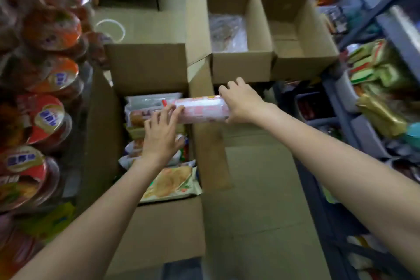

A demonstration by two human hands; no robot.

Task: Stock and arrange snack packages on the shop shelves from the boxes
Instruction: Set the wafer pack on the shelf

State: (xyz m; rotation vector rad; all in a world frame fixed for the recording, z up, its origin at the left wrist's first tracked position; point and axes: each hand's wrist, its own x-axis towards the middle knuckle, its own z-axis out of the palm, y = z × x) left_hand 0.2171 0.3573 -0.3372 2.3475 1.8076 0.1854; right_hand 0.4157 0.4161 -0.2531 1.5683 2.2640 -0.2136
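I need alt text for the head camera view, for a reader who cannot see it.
Two bare hands hold a pink-and-white snack package over an open cardboard box of snacks: right hand gripping one end, left hand touching the other. Shop shelves flank the aisle.

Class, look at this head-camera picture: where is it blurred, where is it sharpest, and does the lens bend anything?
Head view: the bowl lids at left and the shelves at right smear with blur; the left hand, right hand and pink package are sharper, though soft; the wide lens bows the edges; lighting is dim and even.
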